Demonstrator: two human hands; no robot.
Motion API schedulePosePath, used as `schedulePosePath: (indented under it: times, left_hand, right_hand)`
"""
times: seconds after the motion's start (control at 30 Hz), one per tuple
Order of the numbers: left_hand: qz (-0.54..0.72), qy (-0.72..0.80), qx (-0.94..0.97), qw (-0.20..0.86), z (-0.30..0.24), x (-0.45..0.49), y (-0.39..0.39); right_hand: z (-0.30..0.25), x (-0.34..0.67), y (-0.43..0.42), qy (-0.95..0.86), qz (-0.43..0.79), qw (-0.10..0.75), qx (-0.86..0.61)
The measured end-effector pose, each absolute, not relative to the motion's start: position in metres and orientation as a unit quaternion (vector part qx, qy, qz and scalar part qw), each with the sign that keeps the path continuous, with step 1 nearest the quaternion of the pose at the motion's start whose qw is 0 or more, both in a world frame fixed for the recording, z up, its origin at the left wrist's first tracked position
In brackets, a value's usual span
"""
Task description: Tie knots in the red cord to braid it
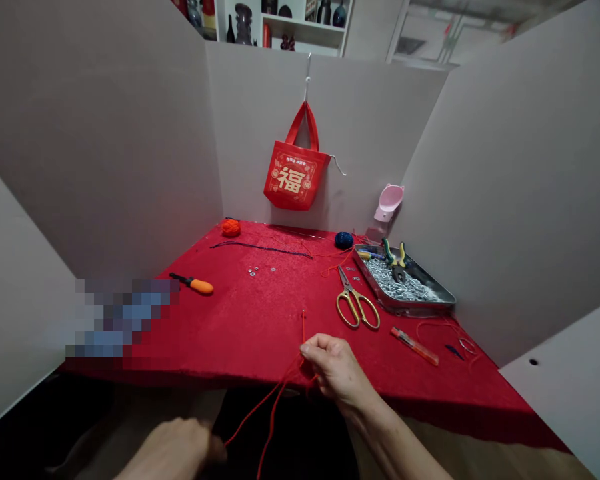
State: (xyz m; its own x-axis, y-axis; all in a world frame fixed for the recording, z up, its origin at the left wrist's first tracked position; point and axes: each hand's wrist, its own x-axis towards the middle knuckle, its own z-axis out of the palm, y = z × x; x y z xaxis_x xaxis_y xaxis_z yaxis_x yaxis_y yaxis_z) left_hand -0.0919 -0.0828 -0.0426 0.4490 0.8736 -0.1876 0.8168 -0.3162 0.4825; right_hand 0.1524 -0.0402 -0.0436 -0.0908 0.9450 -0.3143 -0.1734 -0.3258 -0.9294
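My right hand (339, 373) is closed near the table's front edge, pinching thin red cord (304, 328) between thumb and fingers. From this pinch one length runs straight up to a small pin-like point (303, 313) on the cloth. Other strands hang from the hand, slanting down past the edge. At the lower left, somewhat blurred, my left hand (173, 448) is closed below table level, with a taut red strand (253, 412) reaching its fingertips. Gold-handled scissors (357, 303) lie with blades apart, to the right beyond my right hand.
A tin tray (409, 307) of metal screws or nails holds pliers (396, 262). An orange-handled tool (200, 286), an orange yarn ball (231, 228), a dark blue ball (344, 240), small rings (253, 272) and a red pen-like tool (415, 346) lie about. A red bag (296, 177) hangs behind.
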Motion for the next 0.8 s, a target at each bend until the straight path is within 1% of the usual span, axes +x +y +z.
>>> schedulePosePath:
  times: [0.07,0.1,0.13,0.17,0.23,0.27,0.3,0.37,0.57,0.67,0.8]
  left_hand:
    - [0.109,0.533,0.801,0.250,-0.015,-0.079,-0.070]
    - [0.142,0.533,0.792,0.262,-0.004,-0.068,-0.062]
    - [0.176,0.523,0.776,0.305,0.004,-0.055,-0.054]
    - [0.205,0.519,0.742,0.371,0.009,-0.041,-0.046]
    - [0.224,0.482,0.666,0.524,0.007,-0.014,-0.031]
    - [0.235,0.465,0.628,0.578,0.002,-0.003,-0.025]
    - [0.238,0.450,0.597,0.620,-0.003,0.006,-0.020]
    - [0.243,0.437,0.551,0.668,-0.013,0.016,-0.013]
    - [0.211,0.432,0.528,0.700,-0.016,0.016,-0.007]
    - [0.202,0.434,0.532,0.698,-0.017,0.013,-0.005]
    - [0.220,0.463,0.525,0.680,-0.022,0.014,-0.003]
  right_hand:
    - [-0.044,0.153,-0.040,-0.386,0.631,0.440,-0.509]
    - [-0.043,0.153,-0.040,-0.387,0.630,0.440,-0.510]
    - [-0.043,0.153,-0.040,-0.386,0.629,0.443,-0.509]
    - [-0.043,0.153,-0.041,-0.385,0.628,0.447,-0.507]
    - [-0.042,0.153,-0.041,-0.382,0.628,0.456,-0.502]
    - [-0.042,0.152,-0.041,-0.379,0.630,0.461,-0.497]
    - [-0.043,0.152,-0.041,-0.375,0.634,0.467,-0.490]
    - [-0.045,0.152,-0.040,-0.367,0.642,0.478,-0.474]
    - [-0.050,0.151,-0.038,-0.392,0.643,0.490,-0.439]
    - [-0.049,0.152,-0.041,-0.419,0.632,0.476,-0.446]
    - [-0.050,0.154,-0.045,-0.469,0.590,0.456,-0.473]
